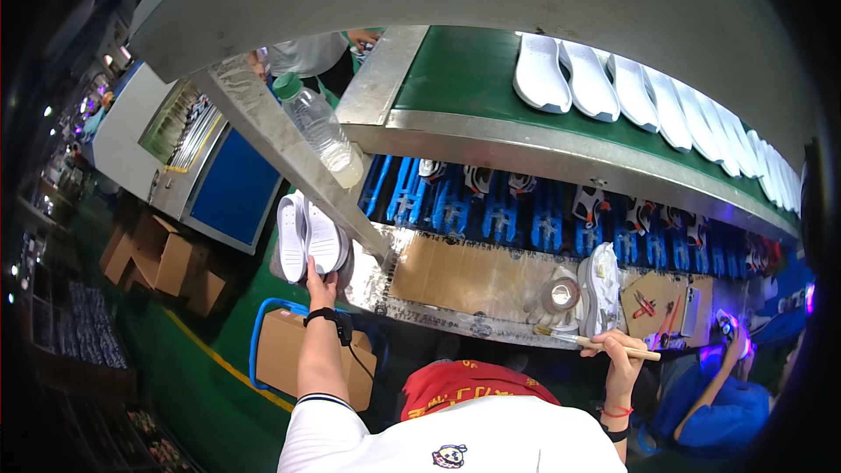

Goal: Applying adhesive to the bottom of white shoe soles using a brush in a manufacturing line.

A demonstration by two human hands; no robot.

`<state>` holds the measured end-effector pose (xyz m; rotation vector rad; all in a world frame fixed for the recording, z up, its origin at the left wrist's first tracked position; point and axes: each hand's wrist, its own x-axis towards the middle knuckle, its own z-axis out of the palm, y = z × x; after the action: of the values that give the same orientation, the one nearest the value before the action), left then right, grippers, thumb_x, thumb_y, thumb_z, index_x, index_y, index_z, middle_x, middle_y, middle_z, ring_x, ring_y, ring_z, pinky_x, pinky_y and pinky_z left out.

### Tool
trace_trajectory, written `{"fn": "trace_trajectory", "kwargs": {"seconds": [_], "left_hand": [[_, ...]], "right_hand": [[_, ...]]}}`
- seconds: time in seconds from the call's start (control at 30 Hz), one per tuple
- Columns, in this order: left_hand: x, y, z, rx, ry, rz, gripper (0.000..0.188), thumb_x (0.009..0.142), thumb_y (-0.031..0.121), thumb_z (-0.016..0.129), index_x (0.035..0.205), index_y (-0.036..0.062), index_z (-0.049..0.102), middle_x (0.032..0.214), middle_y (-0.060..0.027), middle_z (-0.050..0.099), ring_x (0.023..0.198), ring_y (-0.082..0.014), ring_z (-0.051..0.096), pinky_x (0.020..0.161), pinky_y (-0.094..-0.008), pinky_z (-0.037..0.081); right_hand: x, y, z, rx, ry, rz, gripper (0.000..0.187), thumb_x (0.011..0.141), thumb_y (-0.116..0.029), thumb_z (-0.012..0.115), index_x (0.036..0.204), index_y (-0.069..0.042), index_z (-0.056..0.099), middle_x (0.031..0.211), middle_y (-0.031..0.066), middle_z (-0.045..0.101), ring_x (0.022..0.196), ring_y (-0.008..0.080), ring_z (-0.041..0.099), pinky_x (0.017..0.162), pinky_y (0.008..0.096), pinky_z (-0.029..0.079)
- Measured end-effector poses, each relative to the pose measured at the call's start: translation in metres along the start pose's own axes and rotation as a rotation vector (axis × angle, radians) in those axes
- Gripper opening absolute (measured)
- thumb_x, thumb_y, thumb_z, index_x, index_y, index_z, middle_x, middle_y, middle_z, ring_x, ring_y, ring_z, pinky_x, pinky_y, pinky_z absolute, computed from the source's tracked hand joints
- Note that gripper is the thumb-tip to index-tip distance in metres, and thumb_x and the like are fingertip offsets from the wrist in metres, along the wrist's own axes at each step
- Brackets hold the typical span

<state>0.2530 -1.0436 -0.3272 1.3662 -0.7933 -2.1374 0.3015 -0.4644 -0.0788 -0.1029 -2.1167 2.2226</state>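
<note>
Two white shoe soles point(293, 236) lie side by side on the bench's left end. My left hand point(322, 287) is at the near end of the right-hand one, a finger along one side and the thumb at the other, closed on it. My right hand point(618, 359) grips the pale wooden handle of a flat brush point(589, 342) close to the bench's front edge. The bristles point left. Just beyond the brush, another pair of white soles point(601, 289) stands beside a roll of tape point(561, 293).
Several white soles point(543, 74) line the green conveyor belt point(455, 70). Beneath it run blue racks point(499, 210) with shoe parts. A metal post point(280, 140) and a plastic bottle point(320, 127) stand near the left soles. Red pliers point(644, 304) lie rightward. A co-worker in blue point(727, 407) sits right.
</note>
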Motion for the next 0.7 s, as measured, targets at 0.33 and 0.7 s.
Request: {"fn": "trace_trajectory", "kwargs": {"seconds": [0.33, 0.7], "left_hand": [[0.002, -0.007, 0.021, 0.274, -0.189, -0.190, 0.046, 0.080, 0.031, 0.072, 0.106, 0.0001, 0.050, 0.096, -0.0095, 0.051, 0.086, -0.0221, 0.051, 0.081, -0.0364, 0.051], [-0.165, -0.060, -0.111, 0.392, -0.506, -0.114, 0.055, 0.085, 0.020, 0.066, 0.131, 0.0055, 0.039, 0.127, -0.0095, 0.048, 0.116, -0.0257, 0.048, 0.101, -0.0440, 0.036]], "right_hand": [[0.008, 0.005, 0.002, 0.011, -0.155, 0.035, 0.017, 0.084, 0.002, 0.053, 0.081, 0.009, 0.067, 0.071, 0.0165, 0.065, 0.063, 0.0228, 0.067, 0.058, 0.0249, 0.051], [0.003, 0.033, -0.026, 0.095, -0.127, 0.082, 0.017, 0.086, -0.002, 0.054, 0.085, 0.009, 0.067, 0.075, 0.0161, 0.066, 0.065, 0.0209, 0.067, 0.061, 0.0256, 0.052]]}}
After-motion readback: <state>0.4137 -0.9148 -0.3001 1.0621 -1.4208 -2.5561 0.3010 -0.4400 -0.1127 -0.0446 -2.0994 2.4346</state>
